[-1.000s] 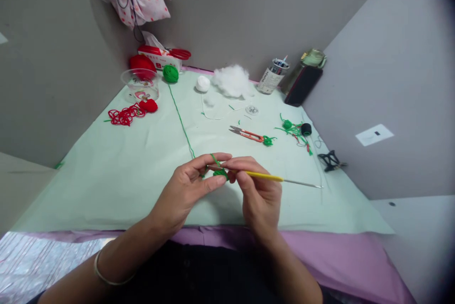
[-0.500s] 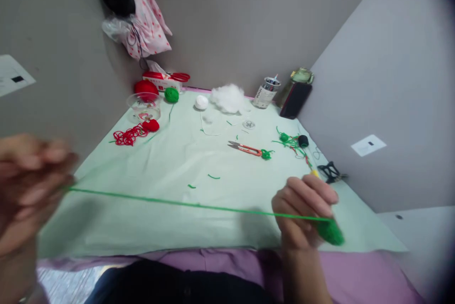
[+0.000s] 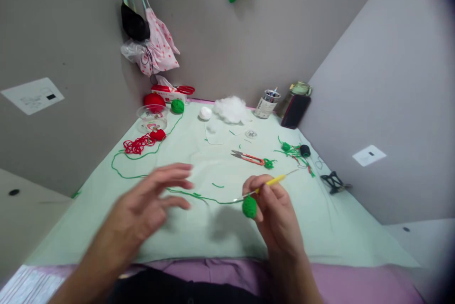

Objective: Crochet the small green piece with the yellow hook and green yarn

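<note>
Between the fingers of my right hand (image 3: 275,214) is a crochet hook (image 3: 275,181) with a yellow handle, its metal shaft pointing left. A small green crocheted piece (image 3: 249,206) hangs at the hook's left end, against the fingers. Green yarn (image 3: 216,201) runs left from the piece, passes beneath my left hand (image 3: 145,207) and loops across the cloth toward a green yarn ball (image 3: 177,106) at the back. My left hand hovers over the table with fingers apart, holding nothing.
Orange thread snips (image 3: 249,157) lie mid-table beside green scraps. White stuffing (image 3: 231,110), a pen can (image 3: 267,104) and a phone (image 3: 296,111) stand along the back. Red yarn (image 3: 138,144) and a clear plastic cup (image 3: 152,117) are at left. A black stand (image 3: 334,183) sits at the right edge.
My left hand has let go of the taut yarn and moved right, opening; the yarn now lies slack. My right hand has moved left, and the yellow hook now shows clearly.
</note>
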`<state>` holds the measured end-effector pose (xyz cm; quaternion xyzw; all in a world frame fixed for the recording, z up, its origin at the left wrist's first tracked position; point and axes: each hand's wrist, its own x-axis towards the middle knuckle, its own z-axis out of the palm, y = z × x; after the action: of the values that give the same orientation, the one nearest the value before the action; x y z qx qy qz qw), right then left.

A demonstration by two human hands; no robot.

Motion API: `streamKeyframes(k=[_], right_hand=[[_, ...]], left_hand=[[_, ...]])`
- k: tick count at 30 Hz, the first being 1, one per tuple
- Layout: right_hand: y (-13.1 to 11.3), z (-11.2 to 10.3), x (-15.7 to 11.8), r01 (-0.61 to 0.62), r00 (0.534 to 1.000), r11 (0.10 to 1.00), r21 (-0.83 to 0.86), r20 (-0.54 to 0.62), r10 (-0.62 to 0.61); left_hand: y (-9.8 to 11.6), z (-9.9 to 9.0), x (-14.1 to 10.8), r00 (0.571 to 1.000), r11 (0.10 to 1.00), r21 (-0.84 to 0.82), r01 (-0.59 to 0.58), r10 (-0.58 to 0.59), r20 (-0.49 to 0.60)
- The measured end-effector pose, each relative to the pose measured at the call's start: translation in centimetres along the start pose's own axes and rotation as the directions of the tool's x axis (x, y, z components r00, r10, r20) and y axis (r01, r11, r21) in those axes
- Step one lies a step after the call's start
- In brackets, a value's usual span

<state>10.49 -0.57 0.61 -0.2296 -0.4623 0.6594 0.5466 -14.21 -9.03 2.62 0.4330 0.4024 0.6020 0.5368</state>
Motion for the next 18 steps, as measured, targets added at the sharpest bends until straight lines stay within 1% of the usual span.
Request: streamKeyframes(k=[2, 3, 4, 5, 6, 7, 8, 9, 10, 11, 12, 13, 14, 15, 16, 18], right_hand=[[0.8, 0.8, -0.2, 0.029, 1.000, 0.999, -0.023, 0.013, -0.028], [1.1, 1.0, -0.4, 0.047, 0.999, 0.998, -0.035, 0.028, -0.046], [1.3, 1.2, -0.6, 0.064, 0.997, 0.997, -0.046, 0.052, -0.062], [1.5, 1.3, -0.7, 0.076, 0.994, 0.996, -0.054, 0.079, -0.072], [1.6, 1.3, -0.9, 0.088, 0.991, 0.995, -0.057, 0.105, -0.081], [1.7, 1.3, -1.0, 0.097, 0.989, 0.994, -0.058, 0.120, -0.089], [1.6, 1.2, -1.1, 0.104, 0.988, 0.993, -0.059, 0.122, -0.096], [1.6, 1.2, -1.1, 0.111, 0.989, 0.992, -0.060, 0.110, -0.104], [1.5, 1.1, -1.1, 0.118, 0.990, 0.991, -0.064, 0.090, -0.112], [1.4, 1.0, -1.1, 0.126, 0.990, 0.989, -0.071, 0.068, -0.121], [1.4, 1.0, -1.0, 0.134, 0.990, 0.988, -0.081, 0.046, -0.131], [1.4, 0.9, -1.0, 0.140, 0.990, 0.986, -0.092, 0.028, -0.138], [1.4, 0.8, -1.0, 0.146, 0.989, 0.984, -0.104, 0.014, -0.146], [1.4, 0.7, -1.1, 0.154, 0.988, 0.981, -0.119, 0.004, -0.155], [1.5, 0.6, -1.1, 0.163, 0.986, 0.977, -0.136, -0.003, -0.165], [1.8, 0.3, -1.3, 0.184, 0.982, 0.968, -0.169, -0.005, -0.188]], left_hand=[[-1.2, 3.7, 0.6, 0.990, 0.979, -0.173, 0.106, -0.088, 0.108], [-1.7, 5.0, 1.0, 0.984, 0.961, -0.236, 0.145, -0.115, 0.137], [-1.9, 6.0, 1.5, 0.984, 0.946, -0.287, 0.150, -0.115, 0.136], [-2.1, 6.6, 2.0, 0.990, 0.935, -0.331, 0.128, -0.098, 0.104], [-2.2, 6.9, 2.5, 0.996, 0.924, -0.371, 0.088, -0.071, 0.060], [-2.3, 6.9, 3.0, 0.999, 0.925, -0.377, 0.036, -0.037, 0.006], [-2.5, 6.7, 3.4, 0.998, 0.944, -0.326, -0.049, 0.035, -0.048], [-2.7, 6.5, 3.6, 0.989, 0.967, -0.212, -0.138, 0.124, -0.075], [-3.0, 6.2, 3.7, 0.969, 0.969, -0.038, -0.243, 0.240, -0.061], [-3.4, 6.0, 3.7, 0.946, 0.937, 0.147, -0.316, 0.322, -0.020], [-3.8, 5.9, 3.6, 0.932, 0.895, 0.280, -0.348, 0.362, 0.004], [-4.1, 5.9, 3.4, 0.936, 0.876, 0.345, -0.337, 0.352, 0.021], [-4.5, 6.0, 3.2, 0.953, 0.887, 0.358, -0.292, 0.303, 0.026], [-4.7, 6.1, 3.0, 0.974, 0.921, 0.320, -0.221, 0.225, 0.026], [-4.9, 6.2, 2.7, 0.991, 0.960, 0.245, -0.134, 0.129, 0.034], [-5.1, 6.4, 2.5, 0.997, 0.998, 0.058, 0.019, -0.024, 0.080]])
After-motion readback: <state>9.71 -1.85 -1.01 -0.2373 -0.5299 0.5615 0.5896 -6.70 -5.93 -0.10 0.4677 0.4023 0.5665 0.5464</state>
